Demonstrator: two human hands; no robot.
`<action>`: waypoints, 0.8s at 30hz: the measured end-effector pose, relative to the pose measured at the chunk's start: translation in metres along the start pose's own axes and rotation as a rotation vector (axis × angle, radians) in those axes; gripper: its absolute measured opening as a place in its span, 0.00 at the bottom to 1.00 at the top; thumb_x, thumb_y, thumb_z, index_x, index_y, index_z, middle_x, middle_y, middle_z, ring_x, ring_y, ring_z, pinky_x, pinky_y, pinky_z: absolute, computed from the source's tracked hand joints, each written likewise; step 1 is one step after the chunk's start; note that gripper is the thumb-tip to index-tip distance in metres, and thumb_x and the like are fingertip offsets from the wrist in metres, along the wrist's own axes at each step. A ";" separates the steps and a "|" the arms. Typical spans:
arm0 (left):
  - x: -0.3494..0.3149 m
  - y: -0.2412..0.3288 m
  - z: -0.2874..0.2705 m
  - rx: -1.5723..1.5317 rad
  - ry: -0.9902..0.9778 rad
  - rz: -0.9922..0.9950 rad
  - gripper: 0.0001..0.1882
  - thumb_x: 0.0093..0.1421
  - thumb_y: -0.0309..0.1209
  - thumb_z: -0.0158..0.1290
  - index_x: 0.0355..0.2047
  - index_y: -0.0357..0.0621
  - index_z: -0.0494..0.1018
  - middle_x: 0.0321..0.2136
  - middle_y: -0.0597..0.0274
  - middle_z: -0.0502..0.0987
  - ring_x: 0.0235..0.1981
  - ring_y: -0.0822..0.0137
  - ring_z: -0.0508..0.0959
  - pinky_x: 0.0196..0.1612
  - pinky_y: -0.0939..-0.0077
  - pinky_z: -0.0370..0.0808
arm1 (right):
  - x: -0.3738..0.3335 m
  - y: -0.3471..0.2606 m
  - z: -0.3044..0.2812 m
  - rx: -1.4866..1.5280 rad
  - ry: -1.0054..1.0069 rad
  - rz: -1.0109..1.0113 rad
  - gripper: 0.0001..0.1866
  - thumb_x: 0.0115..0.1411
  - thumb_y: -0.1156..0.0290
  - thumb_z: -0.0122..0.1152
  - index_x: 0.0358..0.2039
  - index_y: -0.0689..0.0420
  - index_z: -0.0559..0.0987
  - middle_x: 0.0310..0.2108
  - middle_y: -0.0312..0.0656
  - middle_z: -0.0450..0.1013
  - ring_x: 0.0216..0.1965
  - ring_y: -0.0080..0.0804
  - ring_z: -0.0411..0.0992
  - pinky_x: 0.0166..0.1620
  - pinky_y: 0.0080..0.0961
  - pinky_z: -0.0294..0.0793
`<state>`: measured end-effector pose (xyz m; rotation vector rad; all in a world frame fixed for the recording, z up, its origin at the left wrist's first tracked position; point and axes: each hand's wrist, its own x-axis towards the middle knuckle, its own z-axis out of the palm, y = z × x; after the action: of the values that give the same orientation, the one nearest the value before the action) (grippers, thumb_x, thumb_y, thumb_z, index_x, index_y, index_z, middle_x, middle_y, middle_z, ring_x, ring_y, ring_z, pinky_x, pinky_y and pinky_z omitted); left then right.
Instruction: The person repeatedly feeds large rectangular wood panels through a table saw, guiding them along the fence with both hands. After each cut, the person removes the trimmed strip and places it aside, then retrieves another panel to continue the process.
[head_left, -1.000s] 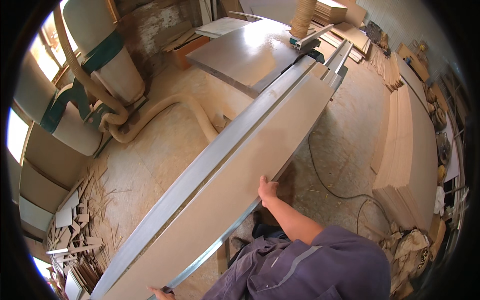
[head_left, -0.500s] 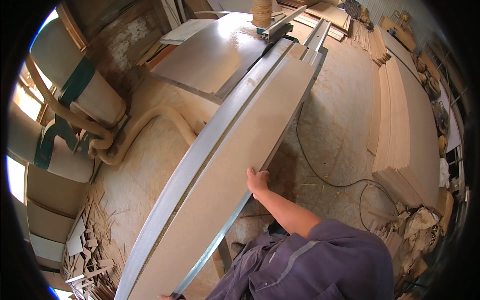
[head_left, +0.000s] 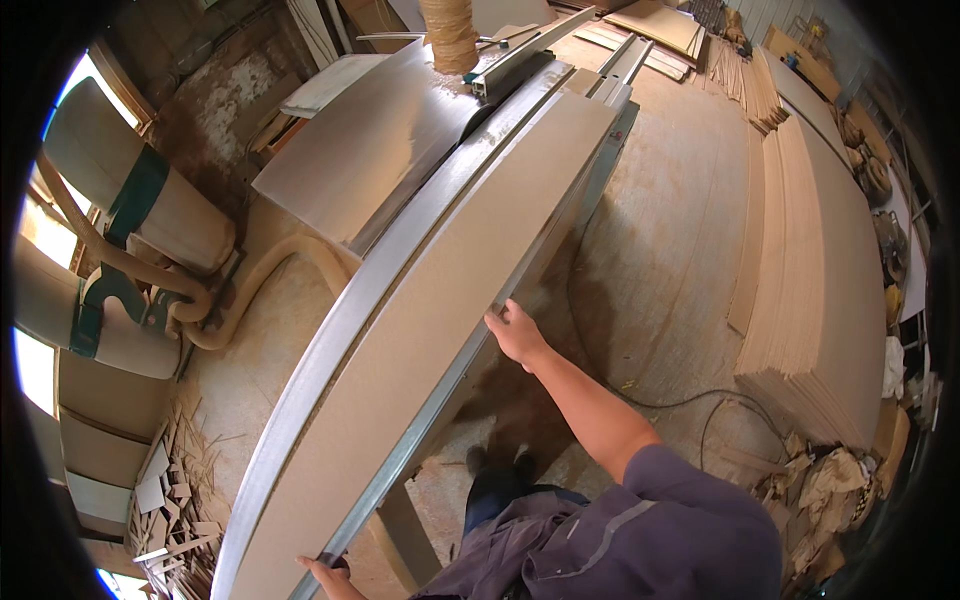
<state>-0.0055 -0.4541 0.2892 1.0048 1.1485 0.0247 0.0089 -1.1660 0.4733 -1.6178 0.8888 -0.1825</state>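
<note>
Right hand [head_left: 516,334], arm [head_left: 592,402] outstretched: fingers holding tan board [head_left: 440,280] by its edge. Left hand [head_left: 332,579], low: thumb atop board; grip unclear.

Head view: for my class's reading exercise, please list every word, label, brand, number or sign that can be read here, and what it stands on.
None: no text can be read in this view.
I can make out no lettering on the long tan board, the grey saw table, the dust collector or the purple-grey work clothes.
Things along the right wall are too small and blurred to tell.
</note>
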 end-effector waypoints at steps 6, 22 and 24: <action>-0.065 -0.051 0.110 -0.021 0.108 0.023 0.38 0.58 0.71 0.48 0.47 0.49 0.74 0.38 0.64 0.79 0.34 0.63 0.79 0.34 0.67 0.80 | -0.005 0.067 -0.111 -0.070 -0.053 0.087 0.38 0.64 0.55 0.59 0.66 0.67 0.62 0.50 0.54 0.77 0.53 0.39 0.74 0.56 0.30 0.70; -0.221 -0.212 0.323 0.031 0.026 0.066 0.45 0.58 0.70 0.48 0.59 0.43 0.67 0.54 0.61 0.74 0.51 0.59 0.74 0.58 0.61 0.70 | 0.035 0.192 -0.447 -0.427 0.090 0.438 0.36 0.59 0.53 0.62 0.60 0.66 0.70 0.44 0.54 0.79 0.47 0.44 0.78 0.51 0.35 0.74; -0.233 -0.231 0.347 -0.077 -0.064 0.034 0.43 0.61 0.67 0.48 0.61 0.43 0.64 0.56 0.62 0.72 0.52 0.59 0.73 0.59 0.61 0.70 | 0.068 0.224 -0.479 -0.362 0.073 0.442 0.36 0.58 0.53 0.63 0.60 0.65 0.70 0.43 0.54 0.79 0.46 0.44 0.78 0.50 0.34 0.75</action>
<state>0.0466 -0.9277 0.3230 0.9501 1.0647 0.0630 -0.3161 -1.5780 0.3770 -1.7029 1.3710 0.2433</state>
